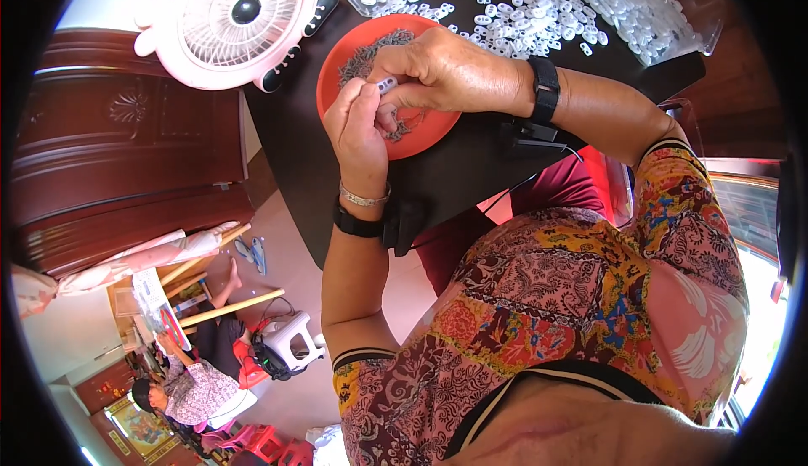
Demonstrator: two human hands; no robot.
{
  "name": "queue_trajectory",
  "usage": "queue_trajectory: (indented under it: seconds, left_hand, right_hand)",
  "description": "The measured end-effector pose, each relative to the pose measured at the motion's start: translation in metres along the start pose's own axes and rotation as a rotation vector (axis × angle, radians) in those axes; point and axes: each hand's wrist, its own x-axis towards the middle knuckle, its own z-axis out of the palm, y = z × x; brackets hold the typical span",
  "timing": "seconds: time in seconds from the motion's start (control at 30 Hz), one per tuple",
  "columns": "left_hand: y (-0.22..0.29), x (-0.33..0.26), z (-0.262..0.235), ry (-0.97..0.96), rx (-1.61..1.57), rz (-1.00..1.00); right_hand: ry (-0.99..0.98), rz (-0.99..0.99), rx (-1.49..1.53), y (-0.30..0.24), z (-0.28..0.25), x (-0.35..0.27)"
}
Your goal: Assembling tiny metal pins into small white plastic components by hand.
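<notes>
Above an orange bowl (438, 132), my two hands meet at a small white oval plastic piece (386, 85) with dark round holes. My left hand (358, 129) pinches it from the left, fingers closed. From the other side my right hand (463, 71) closes thumb and forefinger on it. Part of the piece is hidden by the fingertips. In the bowl lies a pile of thin grey bits (358, 62), too small to make out; some show below my fingers. Both wrists wear black bands.
Loose white two-hole pieces (513, 24) spread over the black table (295, 146), beside a larger heap in clear plastic (640, 12). A pink-and-white fan (244, 41) stands at the far left. Another person (198, 390) sits at lower left, near a white stool (295, 344).
</notes>
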Motion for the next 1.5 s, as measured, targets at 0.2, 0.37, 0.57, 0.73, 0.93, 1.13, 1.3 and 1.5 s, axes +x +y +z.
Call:
queue_trajectory:
  seconds: [0.2, 0.37, 0.57, 0.73, 0.93, 1.13, 1.3, 1.5]
  left_hand:
    - [0.000, -0.001, 0.005, 0.030, -0.161, -0.116]
    - [0.004, -0.005, 0.011, 0.130, -0.097, -0.078]
    - [0.002, -0.001, 0.012, 0.078, -0.195, -0.054]
    - [-0.002, 0.003, 0.006, 0.048, -0.180, -0.061]
    - [0.001, 0.004, 0.003, 0.042, -0.129, -0.057]
    - [-0.001, 0.003, -0.001, -0.002, -0.100, -0.039]
    - [-0.004, 0.003, 0.000, 0.033, -0.119, -0.059]
    - [-0.003, 0.001, 0.004, 0.025, -0.060, -0.098]
  right_hand:
    - [0.014, -0.047, -0.017, 0.000, -0.001, -0.001]
    - [0.089, -0.104, -0.061, 0.003, 0.008, -0.001]
    - [0.054, -0.078, 0.030, 0.010, 0.004, 0.002]
    - [0.053, -0.080, 0.108, 0.010, 0.001, 0.003]
    - [0.056, -0.024, 0.145, 0.005, 0.002, 0.003]
    - [0.054, 0.061, 0.094, 0.005, 0.002, 0.002]
    - [0.026, 0.055, 0.067, 0.007, 0.003, 0.001]
    - [0.043, -0.041, -0.046, 0.010, 0.006, -0.001]
